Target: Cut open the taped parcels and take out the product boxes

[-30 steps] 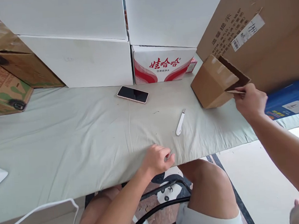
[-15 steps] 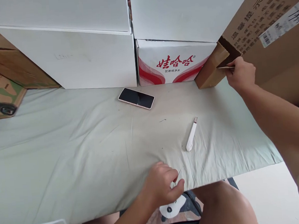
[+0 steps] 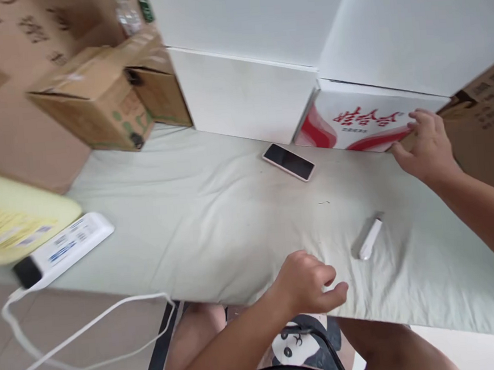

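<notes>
My left hand rests on the front edge of the pale green cloth, fingers loosely curled and the thumb apart, holding nothing. At the right, my right hand is raised with its fingers apart, in front of the small brown carton and the right end of a white box with red lettering. Nothing shows between its fingers. A phone lies dark-screened near the back. Between my hands, toward the right, is a white cutter-like tool.
Brown cartons stand at the back left. White panels line the back. At the left are a yellow container and a white power strip, its cable hanging past the front edge. A large carton stands at the right.
The view has swung left, bringing the power strip and yellow container in. My right hand has let go of the brown carton's flap and opened. My left hand stays at the cloth's edge.
</notes>
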### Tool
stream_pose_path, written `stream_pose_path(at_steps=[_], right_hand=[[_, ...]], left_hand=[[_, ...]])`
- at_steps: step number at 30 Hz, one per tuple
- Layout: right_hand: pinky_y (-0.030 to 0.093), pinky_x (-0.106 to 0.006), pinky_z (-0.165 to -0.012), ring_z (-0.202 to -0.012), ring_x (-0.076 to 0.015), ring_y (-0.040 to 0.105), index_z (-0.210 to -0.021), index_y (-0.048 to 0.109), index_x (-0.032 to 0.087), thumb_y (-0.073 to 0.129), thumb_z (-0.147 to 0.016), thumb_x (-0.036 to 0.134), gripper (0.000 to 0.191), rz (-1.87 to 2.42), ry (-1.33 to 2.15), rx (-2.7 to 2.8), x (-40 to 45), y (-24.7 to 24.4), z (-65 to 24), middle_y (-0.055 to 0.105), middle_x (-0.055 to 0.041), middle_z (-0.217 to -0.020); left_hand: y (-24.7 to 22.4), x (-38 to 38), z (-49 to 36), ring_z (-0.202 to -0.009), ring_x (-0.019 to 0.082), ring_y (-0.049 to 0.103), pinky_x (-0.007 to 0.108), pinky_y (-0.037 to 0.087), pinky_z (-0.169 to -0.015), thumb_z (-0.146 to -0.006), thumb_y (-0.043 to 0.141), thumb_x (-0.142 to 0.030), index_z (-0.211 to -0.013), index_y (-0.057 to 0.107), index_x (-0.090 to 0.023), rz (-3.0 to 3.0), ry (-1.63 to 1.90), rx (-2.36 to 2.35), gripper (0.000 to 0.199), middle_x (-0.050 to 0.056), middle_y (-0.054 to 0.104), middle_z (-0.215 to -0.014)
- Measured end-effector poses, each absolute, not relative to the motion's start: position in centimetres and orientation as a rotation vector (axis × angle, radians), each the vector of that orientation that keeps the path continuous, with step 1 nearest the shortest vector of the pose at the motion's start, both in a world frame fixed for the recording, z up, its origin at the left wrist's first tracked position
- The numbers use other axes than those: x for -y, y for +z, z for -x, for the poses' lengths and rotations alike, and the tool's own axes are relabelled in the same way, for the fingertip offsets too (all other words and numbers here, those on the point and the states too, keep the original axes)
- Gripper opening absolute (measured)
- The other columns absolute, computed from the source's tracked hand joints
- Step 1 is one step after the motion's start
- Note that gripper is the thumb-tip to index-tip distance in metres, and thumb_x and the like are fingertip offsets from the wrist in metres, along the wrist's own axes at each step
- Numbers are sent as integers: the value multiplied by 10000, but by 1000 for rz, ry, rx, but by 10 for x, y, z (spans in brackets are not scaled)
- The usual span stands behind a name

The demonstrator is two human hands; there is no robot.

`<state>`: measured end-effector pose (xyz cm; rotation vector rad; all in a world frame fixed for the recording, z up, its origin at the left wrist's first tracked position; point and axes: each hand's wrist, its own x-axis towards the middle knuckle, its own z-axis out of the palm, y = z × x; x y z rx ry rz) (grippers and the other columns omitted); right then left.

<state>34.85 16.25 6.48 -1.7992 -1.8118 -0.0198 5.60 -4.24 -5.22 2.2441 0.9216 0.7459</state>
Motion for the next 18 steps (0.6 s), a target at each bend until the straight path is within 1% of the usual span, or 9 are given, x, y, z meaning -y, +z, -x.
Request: stream_pose_path(at_steps=[3,5,7,9,10,11,13,15,18], right_hand=[[361,-551,-1293,-1500,-357,510,-1389,526,200,638,-806,138,597,1655,-14,2082,-165,61,-270,507,-231,-1592],[422,-547,-1254,-1488,-341,521,-1357,567,210,630,-829,185,532,1510,24,2250,-171,55,-205,551,-200,-1568],[511,-525,-1181,-1416,-318,589,-1368,586,237,612,-864,232,504,1375,74,2393,-179,46,-130,541,-153,-1594],[556,-536,-1126,-1390,-328,604,-1433,569,214,550,-915,267,521,1185,121,2562,-186,40,-48,498,-164,-1629],[551,-553,-1129,-1417,-344,579,-1454,559,187,523,-926,267,535,1075,126,2635,-190,39,-5,483,-181,-1636],[543,-567,-1136,-1440,-358,555,-1461,555,167,524,-915,256,554,982,125,2682,-194,39,38,483,-190,-1631],[536,-598,-1128,-1485,-375,504,-1519,509,185,521,-906,218,614,872,98,2723,-201,45,118,445,-171,-1658],[499,-649,-1148,-1496,-389,481,-1569,452,237,542,-906,213,670,870,63,2692,-211,55,188,398,-146,-1688],[400,-736,-1199,-1555,-416,382,-1582,433,303,622,-898,289,710,993,10,2612,-232,62,258,315,-118,-1736]], left_hand=[[-34,30,-29,-547,178,585,343,352,-570,-1034,444,-367,-684,554,-217,-2132,700,-1094,396,17,598,-551],[-22,25,-6,-652,197,658,330,417,-610,-1051,383,-268,-924,650,-209,-1979,676,-1218,302,29,709,-718],[-13,22,17,-824,207,719,319,500,-711,-984,426,-134,-1171,645,-196,-1820,659,-1287,295,62,777,-993],[-6,22,38,-977,207,733,315,536,-820,-895,460,-29,-1262,630,-187,-1720,655,-1317,433,97,748,-1232],[-4,22,47,-1010,211,731,317,538,-842,-887,482,-26,-1272,631,-185,-1679,658,-1343,442,103,734,-1272],[-2,22,55,-1006,221,732,324,537,-835,-911,516,-66,-1258,640,-184,-1634,654,-1383,386,103,742,-1238],[1,21,69,-906,246,728,340,514,-762,-987,573,-242,-1134,683,-183,-1549,628,-1474,193,81,765,-994],[3,21,80,-757,253,688,346,455,-674,-1026,560,-388,-933,695,-193,-1503,623,-1540,255,47,680,-723],[3,20,93,-638,217,621,331,386,-620,-1028,520,-284,-816,663,-202,-1467,773,-1495,269,16,563,-595]])
